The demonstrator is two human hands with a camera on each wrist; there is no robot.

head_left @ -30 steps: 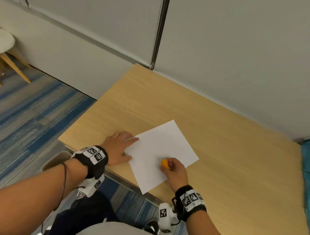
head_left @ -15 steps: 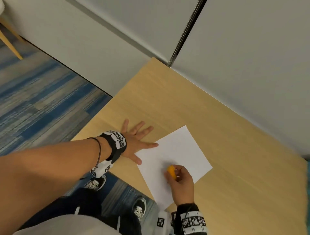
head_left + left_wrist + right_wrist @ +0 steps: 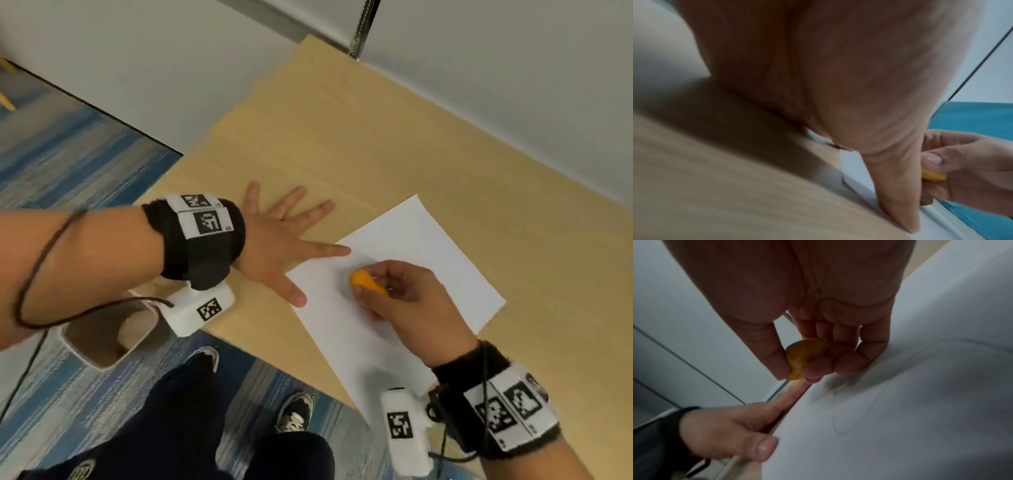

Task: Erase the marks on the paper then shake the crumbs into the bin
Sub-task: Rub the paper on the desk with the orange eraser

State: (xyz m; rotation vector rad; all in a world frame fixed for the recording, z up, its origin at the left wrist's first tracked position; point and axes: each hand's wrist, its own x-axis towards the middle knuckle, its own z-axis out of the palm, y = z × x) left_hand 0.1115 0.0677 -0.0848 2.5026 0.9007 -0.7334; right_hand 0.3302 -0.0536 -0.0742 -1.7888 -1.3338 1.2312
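Observation:
A white sheet of paper (image 3: 421, 260) lies on the wooden table (image 3: 342, 137), one corner past the near edge. Faint pencil lines (image 3: 869, 402) curve across it in the right wrist view. My right hand (image 3: 400, 298) pinches a small orange eraser (image 3: 364, 282) between thumb and fingers, over the sheet's left part; the eraser (image 3: 801, 356) shows lumpy from below. My left hand (image 3: 284, 240) lies flat with fingers spread, index fingertip and thumb at the paper's left edge. A white bin (image 3: 102, 339) stands on the floor under my left wrist.
Grey wall panels (image 3: 479, 51) close off the table's far side. Blue striped carpet (image 3: 68, 154) lies to the left. My legs and dark shoes (image 3: 294, 411) are below the table's near edge. A teal surface (image 3: 972, 118) shows past the table's right end.
The head view has moved in closer and tilted down. My left hand has spread flat, from knuckles bent a second ago. The right hand and eraser have stayed on the sheet's left part.

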